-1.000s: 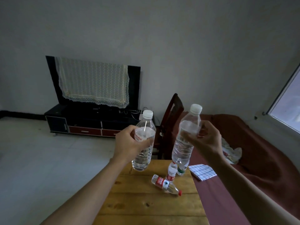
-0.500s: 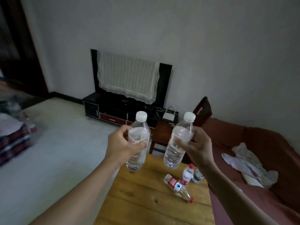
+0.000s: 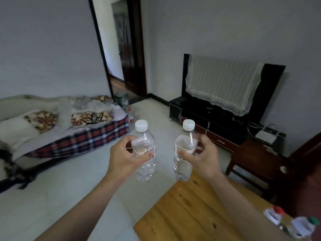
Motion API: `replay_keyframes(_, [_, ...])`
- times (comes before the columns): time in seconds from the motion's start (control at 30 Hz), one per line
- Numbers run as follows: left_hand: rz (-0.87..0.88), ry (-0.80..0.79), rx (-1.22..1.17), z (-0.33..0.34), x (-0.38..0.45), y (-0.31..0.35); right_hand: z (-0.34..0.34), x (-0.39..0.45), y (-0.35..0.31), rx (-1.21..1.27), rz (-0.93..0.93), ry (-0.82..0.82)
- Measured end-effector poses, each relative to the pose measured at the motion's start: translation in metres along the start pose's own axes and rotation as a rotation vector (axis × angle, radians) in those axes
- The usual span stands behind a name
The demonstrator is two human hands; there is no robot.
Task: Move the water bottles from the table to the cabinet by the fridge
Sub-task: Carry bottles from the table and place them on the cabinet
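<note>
The left hand (image 3: 126,158) grips a clear water bottle (image 3: 145,152) with a white cap, fingers and thumb curled round its upper body at the label. The right hand (image 3: 202,160) grips a second white-capped water bottle (image 3: 184,150) the same way, thumb across the front of the label. Both bottles stand roughly upright in the air, side by side and apart, held out in front of the person above the pale floor (image 3: 69,188) just past the far edge of the wooden table (image 3: 187,214). At the table's right edge two more small bottles show, blurred: one with a red cap (image 3: 274,215) and one with a green cap (image 3: 303,226).

Ahead on the right a black TV stand (image 3: 205,113) carries a television (image 3: 232,84) draped with a lace cloth. A dark wooden chair (image 3: 257,159) stands between the stand and the table. On the left lies a bed (image 3: 69,129) with a plaid cover and patterned pillows. Behind it an open dark-framed doorway (image 3: 119,46) leads out of the room.
</note>
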State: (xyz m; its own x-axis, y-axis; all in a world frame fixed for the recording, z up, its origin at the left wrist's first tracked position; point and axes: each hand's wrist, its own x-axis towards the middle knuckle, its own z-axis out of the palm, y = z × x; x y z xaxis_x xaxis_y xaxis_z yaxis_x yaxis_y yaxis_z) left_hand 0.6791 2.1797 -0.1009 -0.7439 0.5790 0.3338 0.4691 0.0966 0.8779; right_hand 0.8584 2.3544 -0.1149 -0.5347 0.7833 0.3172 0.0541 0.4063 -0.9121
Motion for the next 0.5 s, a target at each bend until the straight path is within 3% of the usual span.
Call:
replay_keyframes(0.27, [-0.071,0.196,0.132,-0.119,-0.018,-0.038,0.121,0.017,-0.048,0.020,-0.092,-0.215])
replay_keyframes(0.5, [-0.066,0.315,0.203,-0.233,-0.025,-0.087,0.240,0.007,-0.100,0.065,-0.171,-0.291])
